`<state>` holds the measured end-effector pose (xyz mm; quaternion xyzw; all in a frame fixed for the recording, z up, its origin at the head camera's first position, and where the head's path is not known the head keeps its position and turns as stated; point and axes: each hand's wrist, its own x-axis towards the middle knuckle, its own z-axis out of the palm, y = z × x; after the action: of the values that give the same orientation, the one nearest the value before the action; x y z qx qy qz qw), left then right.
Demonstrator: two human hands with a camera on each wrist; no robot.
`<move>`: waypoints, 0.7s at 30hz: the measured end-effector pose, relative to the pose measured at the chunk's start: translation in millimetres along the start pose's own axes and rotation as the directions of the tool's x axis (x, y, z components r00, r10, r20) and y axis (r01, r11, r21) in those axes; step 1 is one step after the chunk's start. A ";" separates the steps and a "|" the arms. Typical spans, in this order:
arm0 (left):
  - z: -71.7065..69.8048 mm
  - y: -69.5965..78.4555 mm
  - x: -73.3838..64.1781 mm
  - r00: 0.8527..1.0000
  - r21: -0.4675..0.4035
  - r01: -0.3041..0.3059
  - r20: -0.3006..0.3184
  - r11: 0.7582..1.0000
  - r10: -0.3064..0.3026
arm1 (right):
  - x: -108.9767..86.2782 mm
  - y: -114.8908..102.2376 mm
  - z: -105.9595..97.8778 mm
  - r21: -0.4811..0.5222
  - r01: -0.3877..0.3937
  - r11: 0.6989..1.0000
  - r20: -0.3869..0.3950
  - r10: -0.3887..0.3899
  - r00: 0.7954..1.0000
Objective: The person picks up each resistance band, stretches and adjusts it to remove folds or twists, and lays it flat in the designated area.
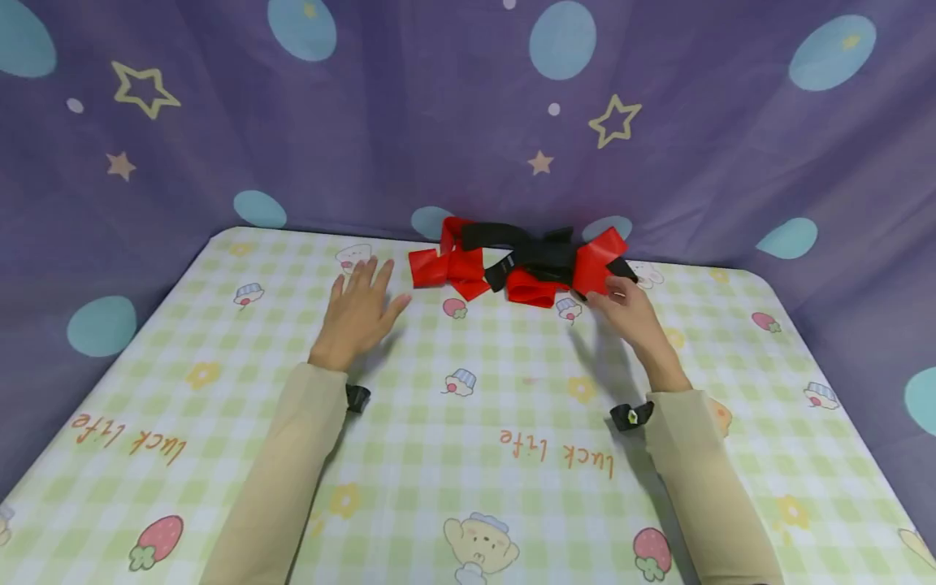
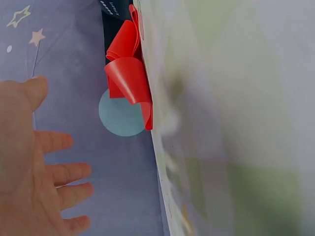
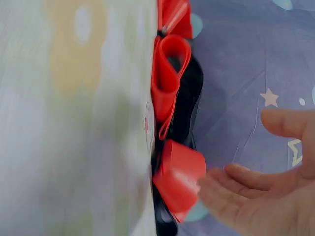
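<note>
A tangled pile of flat, glossy resistance bands lies at the table's far edge. A red band (image 1: 464,270) forms loops on the left side, and a black band (image 1: 544,256) with small white print crosses the middle. My right hand (image 1: 630,315) is at the pile's right end, its fingertips right at a folded red band (image 3: 179,172). In the right wrist view its thumb stands apart from the loosely bent fingers. Left of the pile, my left hand (image 1: 357,315) hovers with straight, spread fingers and holds nothing. The left wrist view shows red loops (image 2: 129,78) beyond the thumb.
A green-and-white checked cloth (image 1: 409,455) with printed cartoons covers the table. Behind its far edge hangs a purple curtain (image 1: 439,114) with stars and balloons. Dark straps (image 1: 630,416) sit at both wrists.
</note>
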<state>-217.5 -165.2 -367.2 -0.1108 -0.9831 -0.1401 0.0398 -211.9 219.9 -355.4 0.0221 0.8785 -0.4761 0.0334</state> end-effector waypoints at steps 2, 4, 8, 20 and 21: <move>0.0 2.9 1.8 1.000 -0.018 -0.008 -0.001 1.000 0.008 | 0.5 -4.1 1.7 0.166 -0.040 0.985 0.002 0.041 0.999; 0.2 7.8 2.9 1.000 -0.041 -0.028 -0.003 0.999 0.028 | 2.4 -8.0 4.2 0.349 -0.068 0.935 0.036 0.059 0.998; -0.6 21.6 4.0 0.996 -0.128 -0.088 -0.029 0.988 0.085 | 10.7 -17.8 12.0 0.649 -0.139 0.748 0.142 0.061 0.988; 12.6 70.5 10.4 0.986 -0.209 -0.168 -0.017 0.963 0.168 | 38.4 -28.2 40.5 0.858 -0.421 0.293 0.376 0.199 0.905; 15.0 74.2 11.2 0.985 -0.216 -0.173 -0.020 0.961 0.172 | 39.9 -27.6 44.2 0.862 -0.433 0.262 0.390 0.202 0.898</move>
<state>-212.0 -89.1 -360.6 -0.1996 -0.9485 -0.2426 0.0400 -252.0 168.1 -359.6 0.1654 0.4117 -0.8740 0.1982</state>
